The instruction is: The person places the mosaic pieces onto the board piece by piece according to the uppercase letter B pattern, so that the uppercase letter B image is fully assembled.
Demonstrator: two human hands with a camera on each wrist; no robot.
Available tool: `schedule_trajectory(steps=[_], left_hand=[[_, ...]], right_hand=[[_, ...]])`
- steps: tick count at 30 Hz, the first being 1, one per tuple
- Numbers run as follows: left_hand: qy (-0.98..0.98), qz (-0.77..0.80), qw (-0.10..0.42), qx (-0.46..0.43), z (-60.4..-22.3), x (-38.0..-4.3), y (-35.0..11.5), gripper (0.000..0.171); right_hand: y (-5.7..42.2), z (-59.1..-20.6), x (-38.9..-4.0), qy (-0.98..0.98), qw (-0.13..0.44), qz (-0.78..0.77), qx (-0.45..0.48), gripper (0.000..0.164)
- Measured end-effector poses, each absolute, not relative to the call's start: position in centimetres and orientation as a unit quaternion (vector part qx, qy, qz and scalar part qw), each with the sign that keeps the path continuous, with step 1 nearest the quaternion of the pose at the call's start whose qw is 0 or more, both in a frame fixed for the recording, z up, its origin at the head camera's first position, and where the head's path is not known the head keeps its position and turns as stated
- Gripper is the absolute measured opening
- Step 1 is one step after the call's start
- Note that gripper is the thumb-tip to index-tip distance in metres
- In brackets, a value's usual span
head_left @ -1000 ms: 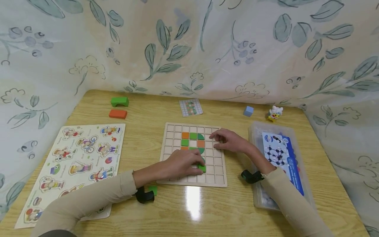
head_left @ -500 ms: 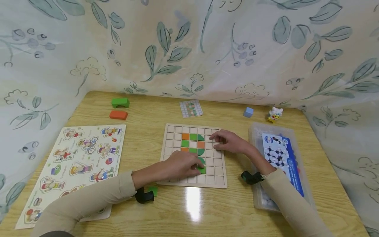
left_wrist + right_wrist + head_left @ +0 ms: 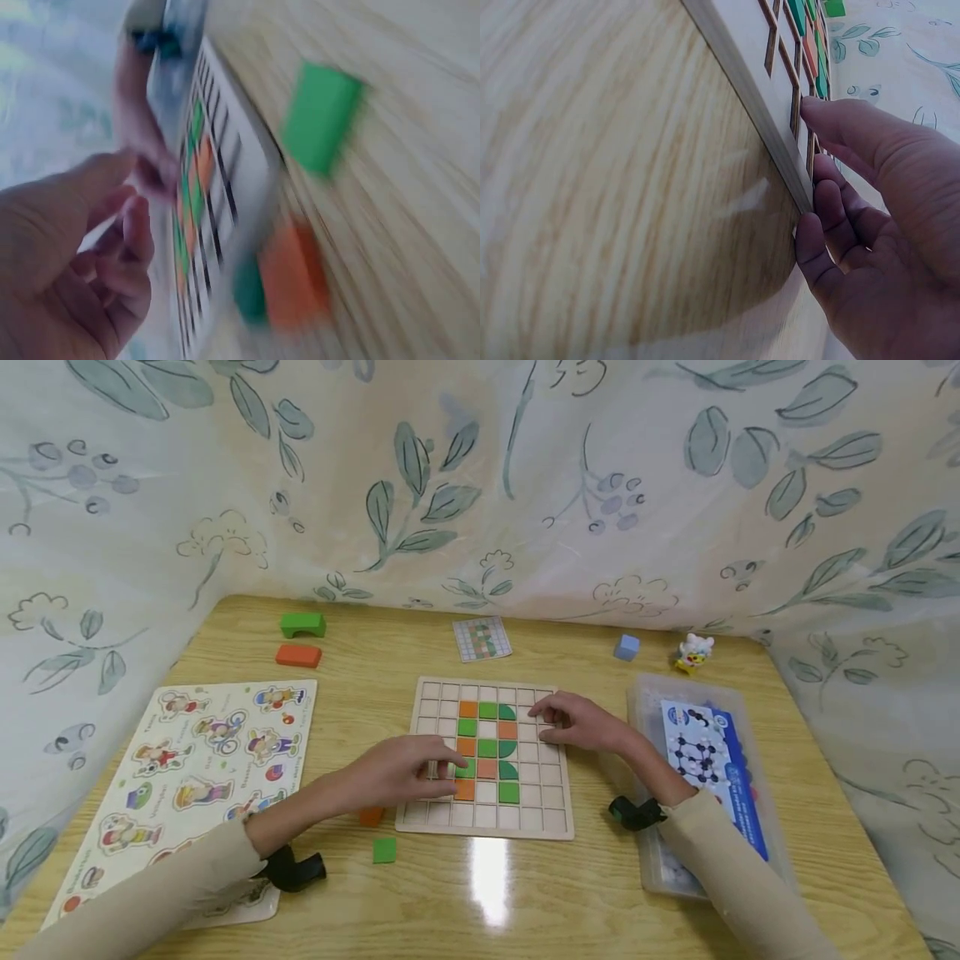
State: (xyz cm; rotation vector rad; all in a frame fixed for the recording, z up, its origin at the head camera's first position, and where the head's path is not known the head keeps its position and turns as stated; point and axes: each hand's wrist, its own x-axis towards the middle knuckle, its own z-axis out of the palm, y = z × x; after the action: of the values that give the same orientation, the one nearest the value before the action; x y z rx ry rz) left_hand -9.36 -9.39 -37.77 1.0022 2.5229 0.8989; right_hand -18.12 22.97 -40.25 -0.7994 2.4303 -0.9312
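A wooden grid board (image 3: 543, 818) lies mid-table, with green and orange tiles set in several of its squares. My left hand (image 3: 397, 768) is over the board's left part, fingers loosely bent, with nothing visible in its grasp; the left wrist view is blurred. My right hand (image 3: 581, 721) rests on the right side of the board with relaxed fingers, its fingertips (image 3: 810, 229) touching the edge in the right wrist view. Off the board's near left corner lie a loose green square tile (image 3: 384, 850) and an orange piece (image 3: 294, 274), with a dark green piece (image 3: 250, 289) beside it.
A small pattern card (image 3: 482, 638) lies behind the board. To the left are a picture puzzle board (image 3: 172, 793), a red block (image 3: 298, 656) and a green arch block (image 3: 303, 625). A clear plastic box (image 3: 652, 860), blue cube (image 3: 627, 647) and toy figure (image 3: 694, 652) stand right.
My left hand has left the green tile at the board's lower middle and moved left, uncovering more placed tiles and loose pieces. My right hand keeps its place at the board's right side.
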Motion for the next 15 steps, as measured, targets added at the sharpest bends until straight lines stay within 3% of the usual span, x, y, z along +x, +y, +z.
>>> schedule_trajectory(steps=[8,15], left_hand=[[0.880,0.351,0.109,0.300,-39.6,-8.0,-17.1,0.028],[0.875,0.372,0.078,0.301,-40.5,-6.9,-19.2,0.028]], right_hand=[[23.0,-40.3,-18.2,0.870,0.206,-0.339,-0.294,0.033],[22.9,-40.2,-18.1,0.870,0.205,-0.339,-0.292,0.033]])
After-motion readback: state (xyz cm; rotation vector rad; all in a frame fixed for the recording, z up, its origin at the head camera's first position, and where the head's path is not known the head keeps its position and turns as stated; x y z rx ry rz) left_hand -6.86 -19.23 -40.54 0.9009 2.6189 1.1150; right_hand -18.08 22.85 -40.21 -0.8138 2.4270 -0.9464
